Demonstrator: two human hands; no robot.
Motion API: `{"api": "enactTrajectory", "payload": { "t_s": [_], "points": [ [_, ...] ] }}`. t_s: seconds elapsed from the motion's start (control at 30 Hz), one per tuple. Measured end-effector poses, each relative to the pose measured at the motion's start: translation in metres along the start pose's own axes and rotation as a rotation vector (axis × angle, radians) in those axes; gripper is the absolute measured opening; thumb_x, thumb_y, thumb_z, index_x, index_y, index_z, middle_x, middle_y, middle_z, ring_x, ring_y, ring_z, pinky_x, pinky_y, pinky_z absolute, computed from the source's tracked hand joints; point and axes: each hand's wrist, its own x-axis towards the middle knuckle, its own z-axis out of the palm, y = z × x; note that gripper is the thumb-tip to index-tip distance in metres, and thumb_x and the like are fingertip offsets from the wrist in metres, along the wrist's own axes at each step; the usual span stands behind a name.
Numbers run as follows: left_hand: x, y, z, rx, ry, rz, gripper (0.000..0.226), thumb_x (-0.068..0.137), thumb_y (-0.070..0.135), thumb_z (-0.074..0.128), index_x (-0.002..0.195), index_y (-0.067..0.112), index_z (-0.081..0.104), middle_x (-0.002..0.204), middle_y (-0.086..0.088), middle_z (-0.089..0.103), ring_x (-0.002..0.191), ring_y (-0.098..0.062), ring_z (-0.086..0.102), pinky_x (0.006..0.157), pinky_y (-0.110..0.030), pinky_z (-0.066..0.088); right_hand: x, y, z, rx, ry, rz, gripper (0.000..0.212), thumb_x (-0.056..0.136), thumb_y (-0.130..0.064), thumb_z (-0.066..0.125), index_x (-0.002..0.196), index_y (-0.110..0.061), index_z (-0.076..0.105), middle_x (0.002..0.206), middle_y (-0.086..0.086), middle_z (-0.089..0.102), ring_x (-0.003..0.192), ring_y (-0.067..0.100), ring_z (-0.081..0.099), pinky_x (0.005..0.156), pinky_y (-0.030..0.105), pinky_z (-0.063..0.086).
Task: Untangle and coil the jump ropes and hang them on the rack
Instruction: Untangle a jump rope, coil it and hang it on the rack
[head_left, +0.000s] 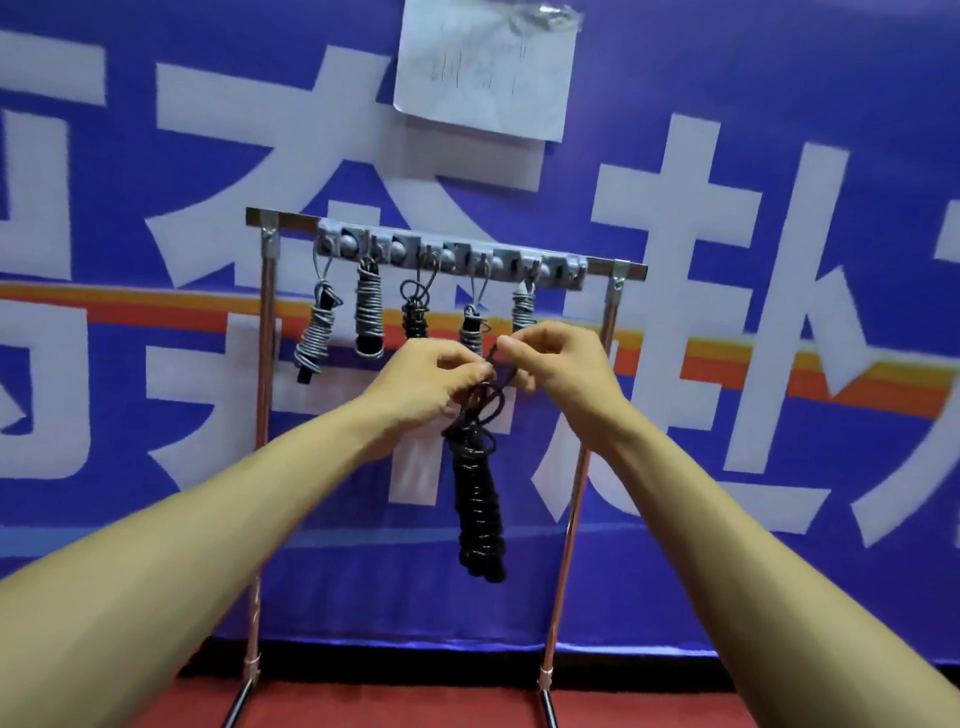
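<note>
hands: left grip (436, 374) and right grip (561, 364) both pinching the loop atop the black coiled rope (480, 509) | rope: dangling just in front of the rack (447, 249) | murky: fingertips overlapping; hooks blurring together

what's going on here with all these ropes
A person is putting jump ropes onto a metal rack. The left hand and right hand both pinch the loose loop at the top of a black coiled rope, which hangs below them in front of the rack. Five coiled ropes already hang from the hook strip. The held one is not yet on a hook.
</note>
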Motion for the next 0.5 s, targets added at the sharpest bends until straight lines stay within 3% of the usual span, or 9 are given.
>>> {"api": "enactTrajectory", "payload": {
  "t_s": [0.13, 0.2, 0.3, 0.4, 0.5],
  "points": [
    [0.046, 0.021, 0.004, 0.040, 0.033, 0.027, 0.014, 0.093, 0.023, 0.065, 0.087, 0.016, 0.075, 0.065, 0.010, 0.068, 0.052, 0.002, 0.054, 0.051, -0.015, 0.040, 0.034, -0.005, -0.021, 0.080, -0.012, 0.009, 0.018, 0.091, -0.016, 0.062, 0.082, -0.003, 0.070, 0.063, 0.001, 0.065, 0.047, 0.001, 0.050, 0.050, 0.015, 0.042],
    [0.070, 0.029, 0.008, 0.053, 0.054, 0.021, 0.014, 0.092, 0.027, 0.065, 0.087, 0.018, 0.075, 0.073, 0.002, 0.072, 0.059, -0.004, 0.057, 0.056, -0.019, 0.043, 0.053, -0.004, -0.030, 0.126, -0.015, 0.023, 0.015, 0.092, -0.008, 0.058, 0.088, 0.000, 0.069, 0.060, -0.003, 0.062, 0.044, -0.001, 0.050, 0.047, 0.013, 0.041],
    [0.102, 0.034, 0.018, 0.051, 0.065, 0.025, 0.014, 0.092, 0.027, 0.066, 0.084, 0.018, 0.075, 0.078, -0.007, 0.073, 0.067, -0.015, 0.060, 0.065, -0.030, 0.049, 0.075, 0.004, -0.045, 0.144, -0.022, 0.015, 0.023, 0.093, 0.001, 0.050, 0.089, -0.011, 0.068, 0.068, 0.000, 0.062, 0.048, 0.000, 0.053, 0.047, 0.013, 0.041],
    [0.134, 0.037, 0.035, 0.042, 0.074, 0.035, 0.014, 0.093, 0.021, 0.065, 0.086, 0.012, 0.074, 0.068, 0.000, 0.068, 0.056, -0.006, 0.056, 0.053, -0.017, 0.044, 0.098, 0.021, -0.064, 0.092, -0.006, -0.016, 0.019, 0.095, -0.007, 0.053, 0.098, -0.016, 0.069, 0.072, 0.001, 0.065, 0.055, 0.006, 0.053, 0.051, 0.016, 0.042],
    [0.167, 0.035, 0.054, 0.006, 0.119, 0.054, 0.016, 0.091, 0.020, 0.067, 0.084, 0.009, 0.075, 0.068, 0.000, 0.067, 0.057, -0.009, 0.056, 0.053, -0.020, 0.042, 0.124, 0.038, -0.080, 0.054, 0.094, -0.013, 0.013, 0.094, -0.012, 0.059, 0.104, -0.009, 0.066, 0.074, 0.004, 0.068, 0.054, 0.007, 0.060, 0.052, 0.020, 0.046]
  ]
}}
